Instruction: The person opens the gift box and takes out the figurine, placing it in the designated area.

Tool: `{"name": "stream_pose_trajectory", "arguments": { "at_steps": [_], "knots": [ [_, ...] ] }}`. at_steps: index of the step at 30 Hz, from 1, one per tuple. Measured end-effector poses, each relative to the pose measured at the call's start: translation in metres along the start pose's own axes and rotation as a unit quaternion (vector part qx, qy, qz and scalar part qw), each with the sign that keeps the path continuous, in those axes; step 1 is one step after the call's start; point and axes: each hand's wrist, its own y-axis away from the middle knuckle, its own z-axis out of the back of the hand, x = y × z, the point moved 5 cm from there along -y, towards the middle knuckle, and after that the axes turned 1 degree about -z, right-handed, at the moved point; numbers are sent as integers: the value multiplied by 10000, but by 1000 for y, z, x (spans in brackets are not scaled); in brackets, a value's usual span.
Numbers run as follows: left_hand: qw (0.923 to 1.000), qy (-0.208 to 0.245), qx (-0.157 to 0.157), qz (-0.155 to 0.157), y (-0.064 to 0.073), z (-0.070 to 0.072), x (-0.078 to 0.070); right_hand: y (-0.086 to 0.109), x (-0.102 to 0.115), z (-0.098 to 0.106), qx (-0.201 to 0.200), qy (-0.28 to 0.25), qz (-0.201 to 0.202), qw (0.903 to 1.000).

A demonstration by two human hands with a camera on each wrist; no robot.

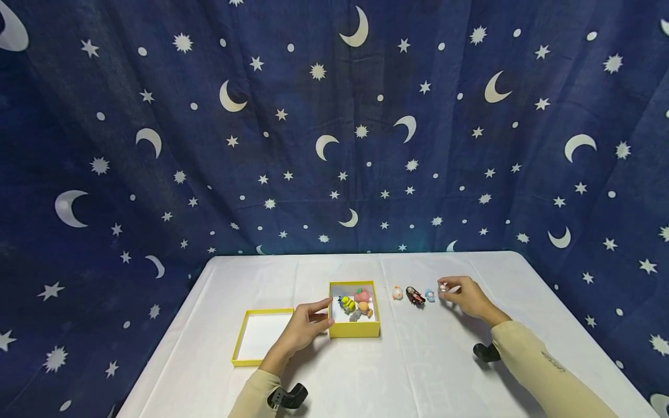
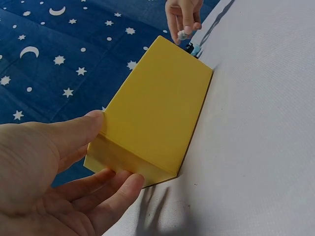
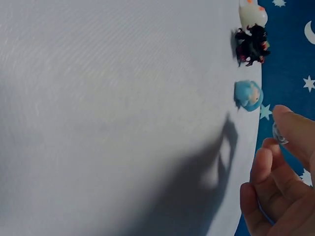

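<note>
My left hand (image 1: 303, 330) rests against the left side of a yellow box (image 1: 354, 330), its thumb near the front corner and its fingers along the wall. Inside lie several small toy figures: a yellow-and-blue one (image 1: 347, 303), a pink one with green on top (image 1: 362, 295), an orange one (image 1: 363, 307) and a grey one (image 1: 355, 315). Between thumb and fingertips, my right hand (image 1: 467, 297) pinches a small whitish figurine (image 1: 443, 287), mostly covered by the fingers. Just left of it stands a light-blue figurine (image 3: 248, 95).
A dark-haired figurine (image 1: 415, 296) and a white-and-orange one (image 1: 397, 292) continue the row toward the box. Left of the box lies its yellow-edged lid (image 1: 262, 311), white inside up. A white cloth covers the table (image 1: 397, 371); a blue star-and-moon curtain (image 1: 334, 174) hangs behind.
</note>
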Motion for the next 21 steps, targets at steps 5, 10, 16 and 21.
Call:
{"name": "stream_pose_trajectory", "arguments": {
  "at_steps": [5, 10, 16, 21],
  "knots": [
    [9999, -98, -17, 92, -3, 0, 5, 2, -2, -1, 80, 398, -42, 9992],
    [9999, -141, -55, 71, -11, -1, 26, 1, -1, -3, 66, 616, 53, 9981],
    [9999, -152, -50, 55, -15, -1, 38, -2, -5, -8, 131, 817, -83, 9965],
    [9998, -211, -6, 41, -14, -1, 37, -3, -7, -10, 196, 1001, -189, 9946]
  ]
}}
